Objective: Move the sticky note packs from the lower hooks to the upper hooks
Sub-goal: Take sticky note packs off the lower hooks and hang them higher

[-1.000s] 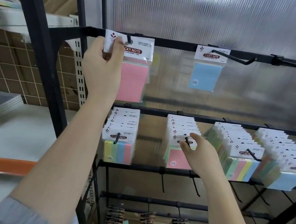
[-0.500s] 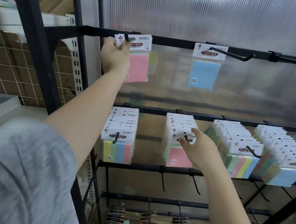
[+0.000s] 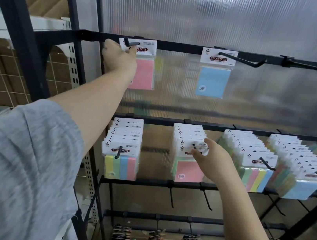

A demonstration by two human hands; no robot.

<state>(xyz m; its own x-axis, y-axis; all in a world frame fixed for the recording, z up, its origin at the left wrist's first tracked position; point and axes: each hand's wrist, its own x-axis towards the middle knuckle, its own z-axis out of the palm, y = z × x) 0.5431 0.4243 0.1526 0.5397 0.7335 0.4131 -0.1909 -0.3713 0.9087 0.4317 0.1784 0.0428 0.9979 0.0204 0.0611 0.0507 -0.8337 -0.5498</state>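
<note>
The left hand is raised to the upper left hook; its fingers are curled around the header card of a pink sticky note pack hung there. The right hand pinches the front pink pack on a lower hook, thumb and fingers narrowly closed on its card.

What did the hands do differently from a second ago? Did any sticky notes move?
The left hand pushed the pink pack back along the upper hook, towards the rail, and still holds its card. The right hand stayed at the front pink pack on the lower hook, fingers on its card, without lifting it off. The blue pack on the next upper hook and the other lower rows did not move.
</note>
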